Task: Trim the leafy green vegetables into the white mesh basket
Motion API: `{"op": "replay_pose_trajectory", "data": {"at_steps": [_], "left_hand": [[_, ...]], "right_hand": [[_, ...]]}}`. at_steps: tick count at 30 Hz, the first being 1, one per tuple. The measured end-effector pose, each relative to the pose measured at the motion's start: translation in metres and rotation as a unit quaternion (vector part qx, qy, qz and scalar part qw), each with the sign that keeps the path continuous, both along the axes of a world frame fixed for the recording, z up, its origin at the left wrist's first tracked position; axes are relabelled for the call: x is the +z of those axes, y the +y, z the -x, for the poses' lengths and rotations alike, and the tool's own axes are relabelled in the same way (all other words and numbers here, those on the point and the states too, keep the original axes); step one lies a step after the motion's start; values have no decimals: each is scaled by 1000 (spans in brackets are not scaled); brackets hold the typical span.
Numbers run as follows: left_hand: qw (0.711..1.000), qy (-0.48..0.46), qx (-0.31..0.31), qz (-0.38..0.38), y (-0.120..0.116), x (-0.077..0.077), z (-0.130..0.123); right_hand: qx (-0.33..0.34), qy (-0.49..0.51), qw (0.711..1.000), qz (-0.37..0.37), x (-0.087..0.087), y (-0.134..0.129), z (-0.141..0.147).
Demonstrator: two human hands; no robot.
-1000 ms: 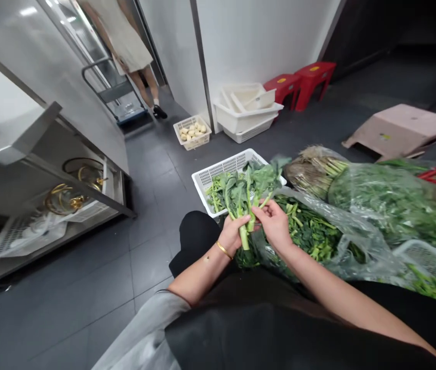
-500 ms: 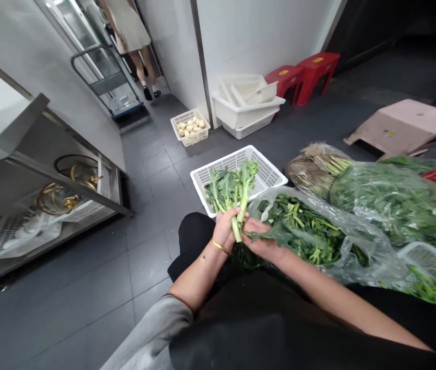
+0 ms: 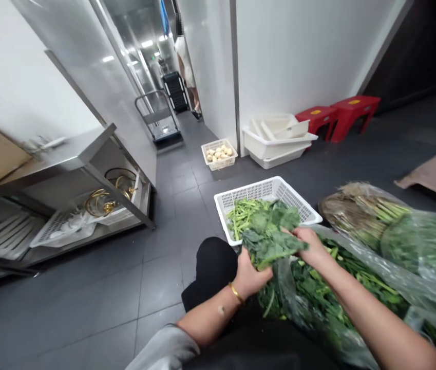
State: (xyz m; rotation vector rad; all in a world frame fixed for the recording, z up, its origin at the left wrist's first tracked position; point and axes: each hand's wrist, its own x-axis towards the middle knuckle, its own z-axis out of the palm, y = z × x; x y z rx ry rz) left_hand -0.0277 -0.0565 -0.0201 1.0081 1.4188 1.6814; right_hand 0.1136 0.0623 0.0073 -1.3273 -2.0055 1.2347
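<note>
Head view: leafy greens (image 3: 275, 239) between left hand (image 3: 252, 275) and right hand (image 3: 308, 244)

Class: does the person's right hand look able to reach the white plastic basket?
Probably yes: the right hand is close to the white plastic basket, with only the leafy greens it touches between.

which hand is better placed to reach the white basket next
Probably the right hand: it sits right by the near rim of the white plastic basket, while the left hand sits lower, below the leafy greens.
</note>
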Motion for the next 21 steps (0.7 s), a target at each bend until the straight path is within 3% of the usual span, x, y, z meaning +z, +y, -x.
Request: {"op": "replay_pose_trajectory", "data": {"at_steps": [4,7,9,11,13,14,16,18,21], "left_hand": [[995,-97,4,8,11,6,-10],[977,-211,-4,36,23,13,-16],[960,-272,12,60,30,15,-16],[950,-298,19,92,34,15,-8],[940,-310,-23,138,34,12,3],[932,-320,-59,157,32,10,9],[914,-345,-133,169,27,6,17],[896,-364,-196,163,22,3,18],[900,-340,-218,163,17,3,11]], "right_hand": [[-44,103,994,19,-9,-6,10],[-110,189,973,-75,-25,-30,11],[-66,187,966,-164,-26,-44,6],[56,142,968,-201,-19,-50,-4],[154,84,973,-149,-6,-46,-16],[166,70,979,-97,0,-41,-21],[128,99,986,27,8,-28,-24],[55,181,975,120,9,-14,-17],[-36,238,961,135,1,-2,3]]}}
